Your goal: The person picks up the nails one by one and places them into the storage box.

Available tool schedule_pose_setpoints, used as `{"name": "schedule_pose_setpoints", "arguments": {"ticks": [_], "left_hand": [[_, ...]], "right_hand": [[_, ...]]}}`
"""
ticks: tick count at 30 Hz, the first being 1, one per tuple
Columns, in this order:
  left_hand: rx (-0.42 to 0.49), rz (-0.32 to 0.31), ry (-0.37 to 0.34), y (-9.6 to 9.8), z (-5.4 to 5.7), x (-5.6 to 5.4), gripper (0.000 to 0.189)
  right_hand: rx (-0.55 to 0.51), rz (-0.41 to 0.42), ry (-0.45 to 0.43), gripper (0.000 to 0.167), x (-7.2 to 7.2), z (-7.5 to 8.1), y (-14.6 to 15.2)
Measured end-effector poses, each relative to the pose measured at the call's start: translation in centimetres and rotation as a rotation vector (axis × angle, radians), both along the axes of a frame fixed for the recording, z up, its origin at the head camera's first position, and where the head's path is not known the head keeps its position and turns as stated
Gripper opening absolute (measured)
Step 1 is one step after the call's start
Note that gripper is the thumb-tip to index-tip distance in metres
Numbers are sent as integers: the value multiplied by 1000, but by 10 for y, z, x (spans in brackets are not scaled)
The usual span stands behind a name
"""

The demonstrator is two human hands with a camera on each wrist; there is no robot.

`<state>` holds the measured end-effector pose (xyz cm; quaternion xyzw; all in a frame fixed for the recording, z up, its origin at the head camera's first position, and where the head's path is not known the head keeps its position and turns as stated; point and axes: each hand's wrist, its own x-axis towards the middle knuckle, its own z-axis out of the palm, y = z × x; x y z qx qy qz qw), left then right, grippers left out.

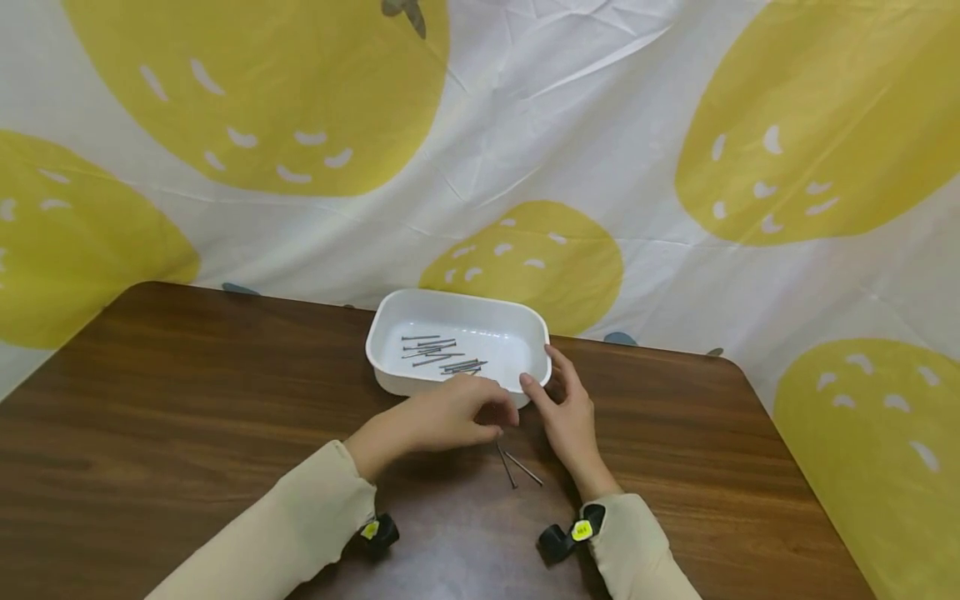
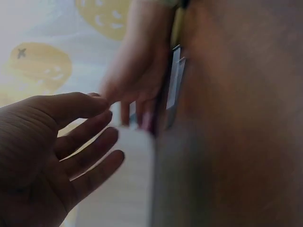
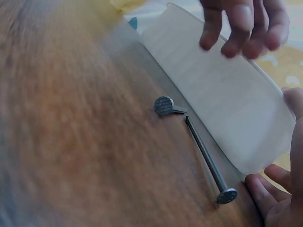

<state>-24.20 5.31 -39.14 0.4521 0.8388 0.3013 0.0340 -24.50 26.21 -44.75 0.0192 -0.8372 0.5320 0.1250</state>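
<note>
A white rectangular dish [image 1: 457, 303] stands at the back of the table with several nails [image 1: 427, 346] lying in it. My right hand [image 1: 572, 421] holds its near right corner, thumb at the front rim and fingers round the end wall. In the right wrist view, that hand's fingers [image 3: 258, 191] reach low at the dish's corner. My left hand [image 1: 450, 412] hovers at the front of the dish, fingers loosely bent and apart, holding nothing. Below it, two loose nails [image 1: 523, 469] lie on the table; their round heads show in the right wrist view.
The dark wooden table [image 1: 225, 400] runs back to a hanging cloth [image 1: 525, 150] with yellow fruit shapes, close behind the dish. Black wrist cameras [image 1: 558, 542] sit at both cuffs.
</note>
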Motion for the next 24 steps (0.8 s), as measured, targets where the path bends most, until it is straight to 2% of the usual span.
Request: {"name": "schedule_pose_setpoints", "arguments": {"ticks": [6,10,13,16,20,24], "left_hand": [[3,3,-7,9,-23,11,19],[-9,-12,19,8,-28,14,19],[-30,-53,28,8,-30,16,20],[-69,-96,60,9,-32,18,20],[-113,-127,127,13,-36,20,21],[-146,-131,171,14,-38,22,24]], "right_hand": [[0,4,-33,59,16,27,-13],[-18,-3,-35,60,6,12,-8],[-7,-7,-28,61,-1,0,-3],[3,-8,-21,61,-4,-5,0],[-4,-11,-22,61,-2,-3,0],[-17,-9,-25,60,9,14,-8]]}}
